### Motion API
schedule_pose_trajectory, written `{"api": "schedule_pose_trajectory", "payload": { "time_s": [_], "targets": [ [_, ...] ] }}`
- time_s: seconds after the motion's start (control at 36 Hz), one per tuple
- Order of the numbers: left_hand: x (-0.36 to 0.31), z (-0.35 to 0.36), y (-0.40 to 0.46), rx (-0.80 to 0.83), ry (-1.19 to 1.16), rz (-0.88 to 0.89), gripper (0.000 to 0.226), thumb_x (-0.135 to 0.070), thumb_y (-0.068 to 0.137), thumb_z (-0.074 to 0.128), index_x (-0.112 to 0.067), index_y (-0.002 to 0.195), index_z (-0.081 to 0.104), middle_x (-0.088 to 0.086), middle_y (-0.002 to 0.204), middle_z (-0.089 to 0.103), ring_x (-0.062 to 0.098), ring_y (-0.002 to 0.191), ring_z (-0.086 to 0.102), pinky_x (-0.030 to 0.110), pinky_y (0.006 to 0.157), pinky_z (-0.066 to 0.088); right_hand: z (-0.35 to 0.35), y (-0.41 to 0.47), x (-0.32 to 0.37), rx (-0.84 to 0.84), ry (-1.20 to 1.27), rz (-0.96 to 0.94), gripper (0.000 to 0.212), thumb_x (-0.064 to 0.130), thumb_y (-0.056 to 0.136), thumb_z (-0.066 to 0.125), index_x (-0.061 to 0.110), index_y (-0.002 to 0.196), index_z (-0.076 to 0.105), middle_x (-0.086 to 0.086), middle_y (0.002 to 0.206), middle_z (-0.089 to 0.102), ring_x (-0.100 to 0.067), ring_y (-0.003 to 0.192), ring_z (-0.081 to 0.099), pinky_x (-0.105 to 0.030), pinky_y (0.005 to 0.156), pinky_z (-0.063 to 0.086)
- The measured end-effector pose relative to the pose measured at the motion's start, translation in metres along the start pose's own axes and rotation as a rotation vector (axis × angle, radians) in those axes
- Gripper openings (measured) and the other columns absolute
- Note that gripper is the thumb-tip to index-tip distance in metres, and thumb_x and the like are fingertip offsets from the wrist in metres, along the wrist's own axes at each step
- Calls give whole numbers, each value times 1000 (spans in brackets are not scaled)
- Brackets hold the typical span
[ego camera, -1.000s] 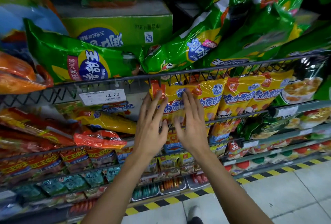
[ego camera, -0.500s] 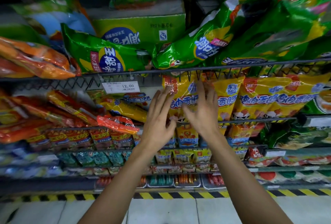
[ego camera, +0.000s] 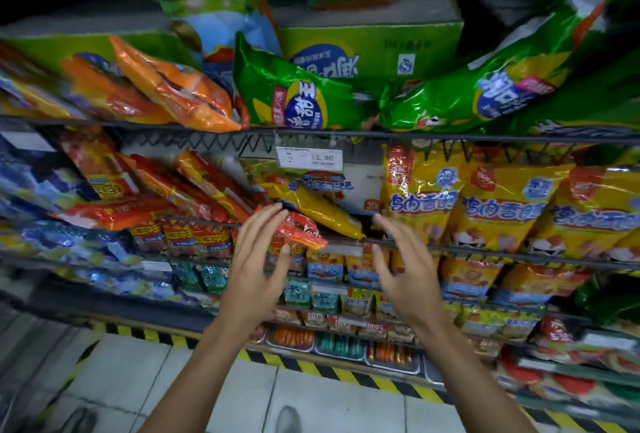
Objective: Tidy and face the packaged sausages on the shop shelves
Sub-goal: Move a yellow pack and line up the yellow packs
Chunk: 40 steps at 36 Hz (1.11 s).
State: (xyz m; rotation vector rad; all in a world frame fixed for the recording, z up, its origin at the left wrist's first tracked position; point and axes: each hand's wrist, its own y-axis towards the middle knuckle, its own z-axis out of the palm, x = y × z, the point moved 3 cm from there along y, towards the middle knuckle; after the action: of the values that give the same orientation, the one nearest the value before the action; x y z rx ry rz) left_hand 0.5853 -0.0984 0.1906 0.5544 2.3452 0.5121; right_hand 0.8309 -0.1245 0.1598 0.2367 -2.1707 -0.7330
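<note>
Before the blurred shelves (ego camera: 485, 247), left hand (ego camera: 254, 269) and right hand (ego camera: 403, 273) spread, empty, sausage packs (ego camera: 420, 197) partly hidden.

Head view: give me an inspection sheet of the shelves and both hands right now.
Surface: wire shelf rail, several tiers, fully stocked.
Job's things: yellow sausage packs upright and facing out at right; a slanted yellow pack and a red pack lie askew between the hands; red packs at left lean in a heap.
Clutter: green bags and a green carton on the top tier.
Hands: left hand and right hand open, holding nothing.
Cables: nothing seen.
Surroundings: price tag; striped floor edge.
</note>
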Motion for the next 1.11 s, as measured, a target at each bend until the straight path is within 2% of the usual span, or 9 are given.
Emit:
{"api": "schedule_pose_trajectory", "payload": {
  "time_s": [0.11,0.31,0.42,0.56,0.64,0.69,0.78,0.89,1.11],
  "targets": [
    [22,-9,12,0,-8,84,42,-18,103,53,-12,145,54,-2,152,48,20,146,37,37,122,29,42,14,5,188,-85,68,55,23,101,64,25,153,45,8,148,53,-7,140,44,-15,117,27],
    [70,-23,48,156,-267,-7,37,-31,108,42,-25,140,61,-25,142,52,-7,137,42,10,112,28,94,53,14,231,-250,114,58,8,92,73,20,145,54,-2,146,54,-27,138,48,-49,109,49],
    [94,-20,61,276,-399,-42,41,-37,110,36,-25,134,66,-22,135,62,-3,133,51,15,109,37,97,66,18,283,-328,253,66,14,91,75,23,151,47,-8,150,52,-33,138,48,-50,109,46],
    [108,-14,77,370,-526,-109,37,-32,111,37,-28,124,71,-32,122,66,-11,121,56,6,98,37,102,78,19,318,-458,210,66,15,89,75,19,150,49,-14,135,66,-42,111,67,-54,82,58],
    [113,-11,88,396,-507,-118,31,-42,108,43,-39,120,71,-13,111,75,-3,94,65,15,82,44,100,79,14,269,-349,220,57,29,97,69,25,150,47,-5,135,67,-32,108,69,-47,81,59],
    [116,-11,93,389,-502,-138,24,-36,105,52,-37,115,74,-14,110,75,-9,88,64,11,71,43,98,74,8,226,-210,258,55,29,98,68,29,149,48,0,130,69,-23,100,71,-40,82,59],
    [115,-11,102,405,-545,-179,17,-25,103,61,-30,106,77,-19,111,74,-1,107,66,9,80,46,94,64,-3,202,-101,337,54,28,100,65,30,151,45,1,129,69,-15,105,72,-38,88,60],
    [107,-12,117,396,-509,-181,14,-16,98,68,-26,95,78,-21,99,75,-5,104,66,2,85,41,86,60,-7,177,37,395,49,31,100,63,28,147,49,4,131,68,-10,118,67,-41,99,57],
    [93,-12,119,265,-655,-242,12,-6,89,77,-16,96,79,-8,98,79,6,99,72,14,86,52,79,60,-11,105,259,411,39,13,98,68,30,132,56,16,124,68,6,112,64,-14,96,49]
  ]
}}
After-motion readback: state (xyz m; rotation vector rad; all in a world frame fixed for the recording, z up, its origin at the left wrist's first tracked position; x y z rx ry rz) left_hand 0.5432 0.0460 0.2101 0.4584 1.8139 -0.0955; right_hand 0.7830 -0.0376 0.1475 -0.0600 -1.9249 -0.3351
